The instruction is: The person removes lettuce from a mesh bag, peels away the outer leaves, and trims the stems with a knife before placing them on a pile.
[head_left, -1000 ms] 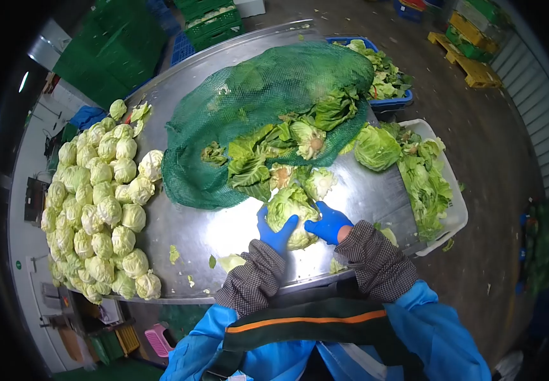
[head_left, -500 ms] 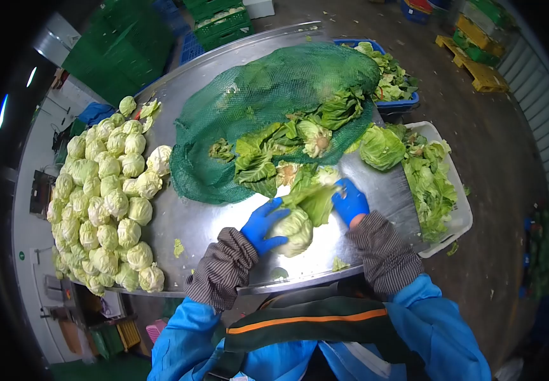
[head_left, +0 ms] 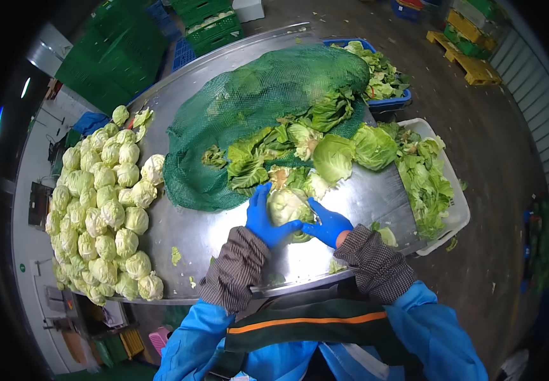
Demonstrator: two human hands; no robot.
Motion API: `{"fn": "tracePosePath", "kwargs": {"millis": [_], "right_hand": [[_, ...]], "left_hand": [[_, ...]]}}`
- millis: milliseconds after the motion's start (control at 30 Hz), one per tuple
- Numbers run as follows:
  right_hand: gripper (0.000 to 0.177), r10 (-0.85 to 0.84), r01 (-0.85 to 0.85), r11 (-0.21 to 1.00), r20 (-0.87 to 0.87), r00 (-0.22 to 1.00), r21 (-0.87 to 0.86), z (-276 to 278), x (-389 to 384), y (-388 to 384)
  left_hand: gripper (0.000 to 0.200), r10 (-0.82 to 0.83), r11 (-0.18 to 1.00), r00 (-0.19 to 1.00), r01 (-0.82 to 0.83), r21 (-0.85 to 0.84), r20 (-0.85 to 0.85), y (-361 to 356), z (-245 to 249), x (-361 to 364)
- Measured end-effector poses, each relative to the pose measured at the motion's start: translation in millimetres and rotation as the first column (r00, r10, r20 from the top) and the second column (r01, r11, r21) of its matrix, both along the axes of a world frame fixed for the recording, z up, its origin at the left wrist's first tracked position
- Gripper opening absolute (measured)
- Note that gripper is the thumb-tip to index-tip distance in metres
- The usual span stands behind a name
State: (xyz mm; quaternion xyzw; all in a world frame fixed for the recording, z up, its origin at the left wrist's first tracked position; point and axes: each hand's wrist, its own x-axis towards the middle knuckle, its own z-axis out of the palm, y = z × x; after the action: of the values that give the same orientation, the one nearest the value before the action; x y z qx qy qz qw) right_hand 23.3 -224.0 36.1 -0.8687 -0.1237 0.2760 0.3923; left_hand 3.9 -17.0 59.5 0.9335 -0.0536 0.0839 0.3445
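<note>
A pale cabbage point(head_left: 289, 207) sits on the metal table between my gloved hands. My left hand point(head_left: 264, 219) lies along its left side, fingers pointing away from me and thumb across the near side. From the right, my right hand point(head_left: 327, 223) grips the same cabbage, its thumb close to the left thumb. Just beyond are loose outer leaves point(head_left: 249, 159) and a cut stem end point(head_left: 305, 141). A large light-green leaf point(head_left: 333, 158) rests near a greener cabbage point(head_left: 375, 147). The green mesh bag point(head_left: 223, 108) spreads behind them.
Pale cabbages point(head_left: 106, 216) are heaped on the table's left side. At right stands a white crate point(head_left: 459, 213) full of leaves, with a blue crate point(head_left: 401, 100) of leaves behind it. Leaf scraps point(head_left: 176, 256) dot the metal table point(head_left: 192, 235).
The leaf that my right hand was pulling has come off; a large leaf now lies by the greener cabbage. My right hand has moved left onto the cabbage, and my left hand has turned more upright.
</note>
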Motion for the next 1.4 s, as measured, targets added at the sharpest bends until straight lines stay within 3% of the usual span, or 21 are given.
{"fn": "tracePosePath", "kwargs": {"millis": [133,233,333,433,467,533,600,633,700,800,833,867,1000,1033,1067,1133,1167,1200,1267,1333,1400], "right_hand": [[0.046,-0.130,0.090,0.985,0.293,0.947,0.146,-7,-10,4],[0.026,0.139,-0.037,0.910,0.219,0.966,-0.414,25,-18,6],[0.017,0.109,0.016,0.927,0.311,0.944,-0.374,0,-18,9],[0.020,0.084,0.056,0.902,0.302,0.950,-0.429,-15,-1,9],[0.022,0.033,0.108,0.952,0.445,0.895,-0.288,-54,6,-1],[0.024,-0.017,0.130,0.918,0.291,0.956,-0.374,-45,23,-4],[0.033,0.006,0.058,0.982,0.340,0.941,-0.178,-23,18,-8],[0.035,-0.062,0.093,0.987,0.225,0.972,-0.132,-2,18,1],[0.045,-0.196,0.199,0.978,0.053,0.979,-0.069,13,18,18],[0.045,-0.385,0.361,0.903,0.064,0.921,0.235,-39,24,30],[0.045,-0.396,0.428,0.880,-0.182,0.900,0.204,-54,36,22],[0.045,-0.346,0.348,0.935,-0.036,0.937,0.064,-64,42,13],[0.068,-0.265,0.257,0.960,0.063,0.962,0.116,-7,23,29],[0.073,-0.129,0.119,0.991,0.164,0.978,0.065,19,15,37],[0.068,0.030,0.014,0.994,0.403,0.915,-0.106,36,7,45],[0.053,0.178,-0.136,0.975,0.252,0.951,-0.176,24,21,49],[0.044,0.026,0.003,0.995,0.305,0.952,-0.096,2,31,47],[0.036,-0.124,0.135,0.991,0.341,0.932,-0.010,-19,42,40],[0.032,-0.100,0.117,0.993,0.330,0.939,-0.031,-48,62,13],[0.047,-0.239,0.219,0.970,0.264,0.934,0.103,-30,45,10],[0.069,-0.217,0.220,0.974,0.063,0.974,-0.046,13,19,24]], "left_hand": [[0.108,-0.020,0.996,0.956,0.046,0.081,-0.291,6,-11,18],[0.114,0.083,0.991,0.948,-0.047,0.124,-0.306,2,-16,14],[0.114,0.120,0.981,0.946,-0.068,0.180,-0.300,-10,-11,11],[0.113,0.155,0.976,0.934,-0.094,0.198,-0.321,-19,-10,11],[0.113,0.169,0.972,0.930,-0.104,0.209,-0.326,-22,-9,11],[0.111,0.130,0.981,0.959,-0.086,0.176,-0.253,-22,-7,3],[0.111,0.101,0.990,0.976,-0.080,0.112,-0.192,-13,-17,-6],[0.112,0.099,0.995,0.968,-0.095,0.028,-0.232,-8,-12,-7],[0.112,0.020,1.000,0.994,-0.018,0.018,-0.104,4,-26,-15],[0.113,-0.070,0.995,0.997,0.068,-0.066,-0.029,18,-32,-35],[0.114,-0.078,0.993,0.996,0.075,-0.089,-0.036,25,-36,-42],[0.116,-0.083,0.991,0.996,0.078,-0.112,-0.040,31,-41,-48],[0.118,-0.083,0.986,0.993,0.069,-0.150,-0.089,34,-38,-58],[0.117,-0.105,0.983,0.993,0.096,-0.156,-0.053,33,-40,-57],[0.116,-0.131,0.985,0.989,0.121,-0.123,-0.074,32,-40,-60],[0.115,-0.192,0.981,0.976,0.187,-0.053,-0.102,29,-36,-59],[0.114,-0.221,0.975,0.973,0.218,-0.050,-0.064,28,-36,-61],[0.115,-0.194,0.980,0.977,0.190,-0.056,-0.093,27,-35,-63],[0.116,-0.141,0.989,0.978,0.133,-0.062,-0.153,27,-30,-67],[0.113,0.030,0.989,0.992,-0.047,-0.140,-0.122,23,-32,-65],[0.109,0.236,0.936,0.957,-0.271,-0.223,-0.171,16,-45,-66]]}}
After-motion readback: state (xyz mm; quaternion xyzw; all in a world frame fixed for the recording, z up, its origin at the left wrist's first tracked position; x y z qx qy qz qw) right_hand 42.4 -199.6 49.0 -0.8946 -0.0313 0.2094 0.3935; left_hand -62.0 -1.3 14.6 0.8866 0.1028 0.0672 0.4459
